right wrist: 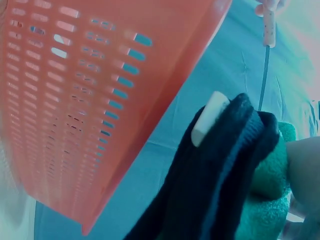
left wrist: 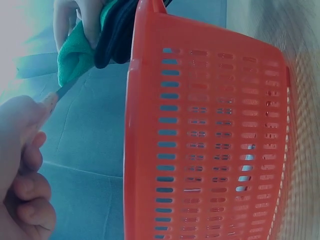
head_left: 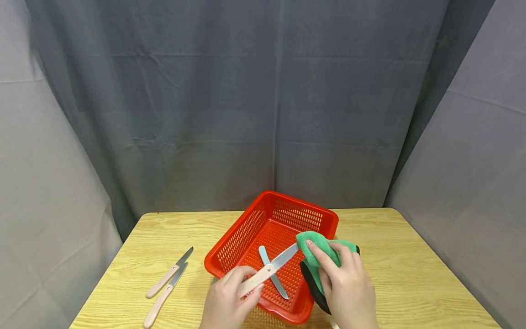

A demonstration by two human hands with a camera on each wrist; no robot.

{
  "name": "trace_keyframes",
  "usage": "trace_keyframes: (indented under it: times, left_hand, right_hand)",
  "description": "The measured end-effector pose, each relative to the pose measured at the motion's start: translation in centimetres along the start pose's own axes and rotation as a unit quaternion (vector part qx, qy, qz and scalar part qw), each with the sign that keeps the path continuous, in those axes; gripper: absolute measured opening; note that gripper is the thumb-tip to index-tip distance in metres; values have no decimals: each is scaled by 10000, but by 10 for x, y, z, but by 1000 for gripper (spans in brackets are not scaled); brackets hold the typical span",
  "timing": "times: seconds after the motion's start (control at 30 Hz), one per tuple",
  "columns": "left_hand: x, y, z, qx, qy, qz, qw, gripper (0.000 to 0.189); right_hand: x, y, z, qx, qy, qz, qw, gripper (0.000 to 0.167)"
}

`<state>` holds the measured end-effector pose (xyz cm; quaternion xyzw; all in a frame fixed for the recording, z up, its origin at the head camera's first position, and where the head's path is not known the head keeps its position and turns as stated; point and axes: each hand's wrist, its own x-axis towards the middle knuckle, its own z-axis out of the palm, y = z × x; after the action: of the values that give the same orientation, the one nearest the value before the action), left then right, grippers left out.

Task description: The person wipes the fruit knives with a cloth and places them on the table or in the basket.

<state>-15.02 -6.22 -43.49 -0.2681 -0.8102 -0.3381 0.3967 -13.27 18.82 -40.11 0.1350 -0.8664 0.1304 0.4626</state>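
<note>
My left hand (head_left: 232, 297) grips the pale handle of a knife (head_left: 260, 279), its blade slanting up to the right over the red basket. With my right hand (head_left: 349, 288) I hold a green cloth (head_left: 316, 244) with black edging, pressed by the fingers around the blade's tip, which is hidden in the folds. In the left wrist view the cloth (left wrist: 75, 55) meets the blade above the basket's rim. A light blue-handled knife (head_left: 264, 256) lies inside the basket, partly behind the held knife. A pale rod-like end (right wrist: 210, 119) shows beside the black edging in the right wrist view.
The red plastic basket (head_left: 302, 203) with slotted walls stands at an angle on the wood-grain table (head_left: 411, 274). Two knives with pale handles, an upper one (head_left: 164, 279) and a lower one (head_left: 159, 305), lie to its left. Grey curtains (head_left: 213, 114) surround the table.
</note>
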Motion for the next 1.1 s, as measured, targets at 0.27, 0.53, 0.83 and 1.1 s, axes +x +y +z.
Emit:
trace_keyframes:
  times: [0.27,0.53,0.83,1.1]
  left_hand:
    - [0,2,0,215,48,-232,9995,38]
    - [0,1,0,202,88,-247,9995,38]
    - [1,1,1,99,74,-216,9997,38]
    - [-1,1,2,197,57,-201,9996,39]
  right_hand:
    - [0,-3,-2,105,303,-289,9991,49]
    - [-4,-22,4,354,189,-962,9945,44]
    - [-8,-28,9,508,34,-1092,9927,43]
    - [-6,-21,11,545,-188,-952,9938,38]
